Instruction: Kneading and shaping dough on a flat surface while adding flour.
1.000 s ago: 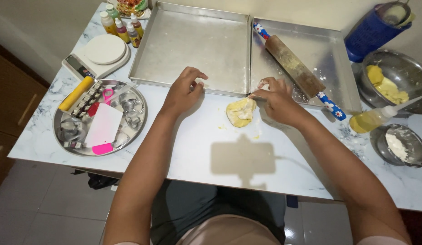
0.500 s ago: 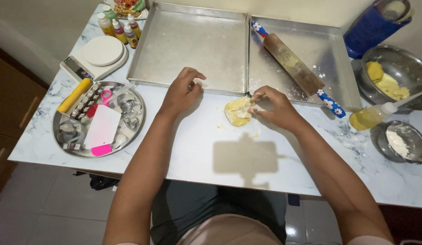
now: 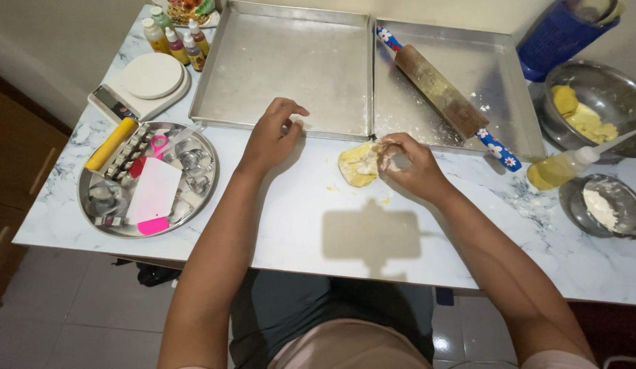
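Nearby, steel bowl (image 3: pixel 608 85) holds yellow dough (image 3: pixel 583 117).

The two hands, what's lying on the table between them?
In the head view, only bare marble table lies between the left hand and the right hand. The yellow dough sits at the right hand's fingertips, beside the baking tray's front edge.

You have one view only: your head camera looks steeply down from above your seat, facing forward across the marble table (image 3: pixel 290 225), close enough that your forearms fill the lower frame and baking trays (image 3: pixel 283 61) the top edge.
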